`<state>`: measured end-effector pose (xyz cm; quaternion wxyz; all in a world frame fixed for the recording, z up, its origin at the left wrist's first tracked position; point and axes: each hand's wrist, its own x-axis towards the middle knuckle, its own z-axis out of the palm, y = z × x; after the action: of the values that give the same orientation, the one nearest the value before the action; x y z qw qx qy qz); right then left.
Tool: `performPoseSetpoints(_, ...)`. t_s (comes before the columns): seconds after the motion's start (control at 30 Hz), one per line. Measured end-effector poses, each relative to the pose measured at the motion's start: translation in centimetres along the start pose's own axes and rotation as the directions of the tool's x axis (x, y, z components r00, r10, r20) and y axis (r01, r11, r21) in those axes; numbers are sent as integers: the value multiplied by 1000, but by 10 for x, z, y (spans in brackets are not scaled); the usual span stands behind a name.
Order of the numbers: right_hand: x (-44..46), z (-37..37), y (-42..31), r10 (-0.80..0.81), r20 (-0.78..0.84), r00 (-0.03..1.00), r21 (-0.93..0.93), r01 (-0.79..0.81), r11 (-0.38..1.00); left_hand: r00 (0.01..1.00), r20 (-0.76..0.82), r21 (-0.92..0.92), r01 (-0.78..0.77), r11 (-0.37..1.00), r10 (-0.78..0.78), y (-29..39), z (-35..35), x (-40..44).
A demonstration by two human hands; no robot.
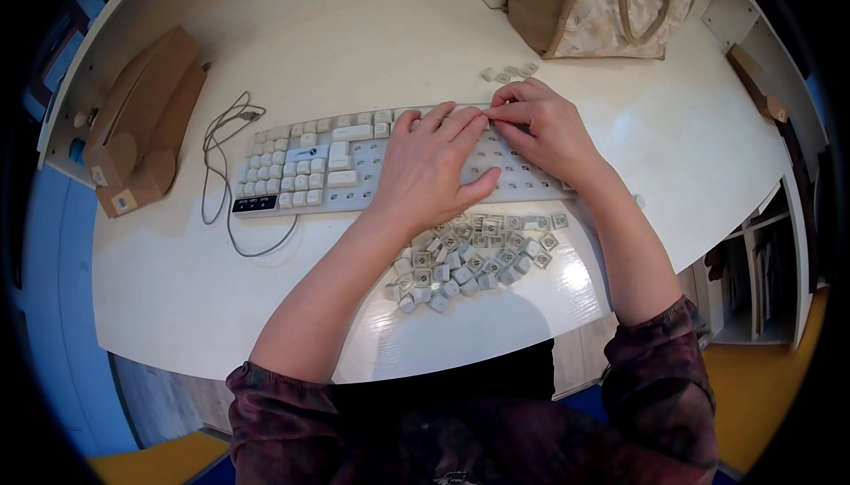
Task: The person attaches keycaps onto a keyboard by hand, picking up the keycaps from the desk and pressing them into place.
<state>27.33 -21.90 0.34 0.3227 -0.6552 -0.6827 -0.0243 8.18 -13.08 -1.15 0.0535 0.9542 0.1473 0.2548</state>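
A white keyboard (pixel 363 175) lies across the desk, its bottom row turned away from me. Keycaps still sit on its left part, while bare switch sockets show across the middle and right. My left hand (pixel 432 164) rests flat over the middle of the keyboard, fingers spread and thumb out to the right. At the far edge, my right hand (pixel 544 131) pinches with thumb and index finger beside my left index fingertip; whatever is between them is hidden. Loose keycaps (pixel 469 259) lie heaped on the near side, many upside down.
A few more keycaps (pixel 509 72) lie beyond the keyboard, near a beige bag (pixel 611 7). The keyboard's grey cable (pixel 207 166) curls at the left, beside a brown cardboard box (pixel 146 122). Raised panels border the white desk (pixel 354 51), and shelves (pixel 753 272) stand at the right.
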Motion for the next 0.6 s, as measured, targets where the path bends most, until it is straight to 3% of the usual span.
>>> performPoseSetpoints(0.27, -1, 4, 6, 30, -9, 1000, 83, -29, 996, 998, 66, 58, -3, 998, -1, 2, -4, 0)
performPoseSetpoints(0.6, 5, 3, 8, 250, -101, 963, 346, -202, 916, 997, 62, -18, 36, 999, -35, 4, -4, 3)
